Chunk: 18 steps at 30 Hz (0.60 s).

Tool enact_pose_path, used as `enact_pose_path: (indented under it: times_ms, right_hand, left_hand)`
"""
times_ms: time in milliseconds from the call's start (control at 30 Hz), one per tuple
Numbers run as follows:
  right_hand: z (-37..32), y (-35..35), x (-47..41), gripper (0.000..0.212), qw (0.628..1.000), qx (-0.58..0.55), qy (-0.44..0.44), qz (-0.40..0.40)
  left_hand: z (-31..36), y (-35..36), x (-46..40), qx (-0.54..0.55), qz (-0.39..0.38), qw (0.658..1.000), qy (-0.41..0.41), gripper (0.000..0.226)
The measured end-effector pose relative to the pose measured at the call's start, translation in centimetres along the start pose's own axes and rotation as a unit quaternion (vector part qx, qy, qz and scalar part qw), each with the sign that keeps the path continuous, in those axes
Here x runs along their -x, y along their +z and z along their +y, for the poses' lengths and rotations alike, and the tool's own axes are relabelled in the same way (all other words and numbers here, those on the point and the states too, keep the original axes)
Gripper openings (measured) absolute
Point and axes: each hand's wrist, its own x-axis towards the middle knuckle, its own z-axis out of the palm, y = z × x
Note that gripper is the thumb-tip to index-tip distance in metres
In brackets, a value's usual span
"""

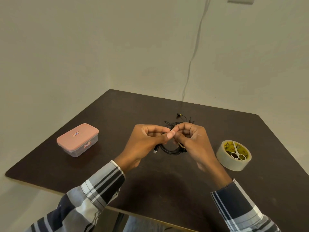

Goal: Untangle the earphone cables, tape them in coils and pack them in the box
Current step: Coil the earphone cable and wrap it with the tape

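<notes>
Black earphone cables (170, 149) lie tangled on the dark table (150, 181) at its middle, with an earbud (178, 115) and loose strands behind my hands. My left hand (147, 141) and my right hand (190, 139) meet above the tangle, fingers curled, both pinching a thin black strand between thumb and fingertips. A plug end (155, 151) sticks out below my left hand. The clear box with a pink lid (77, 139) stands shut at the left. A roll of clear tape (233, 155) lies flat at the right.
Small white-handled scissors (237, 152) rest on top of the tape roll. A white cord (194, 54) hangs down the wall behind the table. The table's front edge runs diagonally under my checked sleeves (93, 195).
</notes>
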Motion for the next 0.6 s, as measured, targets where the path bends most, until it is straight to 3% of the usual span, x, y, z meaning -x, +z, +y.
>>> enact_pose_path:
  times_ms: [167,267,333,433,600]
  right_hand:
    - [0.0,0.2,0.2,0.003,1.000,-0.010,0.019,0.013]
    - [-0.2,0.2,0.1,0.014,0.995,-0.086,0.047,0.014]
    - [-0.4,0.2,0.0,0.024,0.989,-0.137,0.062,0.015]
    - [-0.6,0.1,-0.1,0.018,0.984,-0.159,0.077,0.020]
    - [-0.3,-0.2,-0.3,0.011,0.975,-0.182,0.123,0.021]
  left_hand:
    - [-0.6,0.2,-0.2,-0.131,0.040,0.987,0.086,0.012]
    - [-0.8,0.3,-0.3,-0.164,0.058,0.976,0.130,0.011]
    - [-0.8,0.5,-0.3,-0.159,0.072,0.973,0.149,0.015]
    - [-0.9,0.7,-0.3,-0.140,0.085,0.978,0.133,0.029]
    - [-0.7,1.1,-0.4,-0.074,0.079,0.989,0.098,0.010]
